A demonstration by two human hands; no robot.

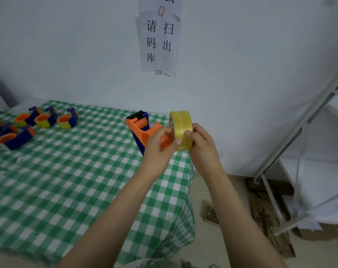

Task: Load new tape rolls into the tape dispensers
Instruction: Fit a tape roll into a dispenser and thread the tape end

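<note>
My right hand [201,149] grasps the light, stiff tape roll [181,130] by its slick rim while my left hand [158,149] clasps the dispenser [143,130].

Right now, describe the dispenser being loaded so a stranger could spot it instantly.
Start at the green checked tablecloth and go to its far right corner below the paper notice on the wall. There sits an orange-and-blue dispenser, apart from the cluster at far left. It alone has both hands at it, pressing on a yellow tape roll.

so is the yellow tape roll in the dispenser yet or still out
Out. The yellow tape roll is held on edge by both hands, beside the orange and blue dispenser, not seated on its hub.
</note>
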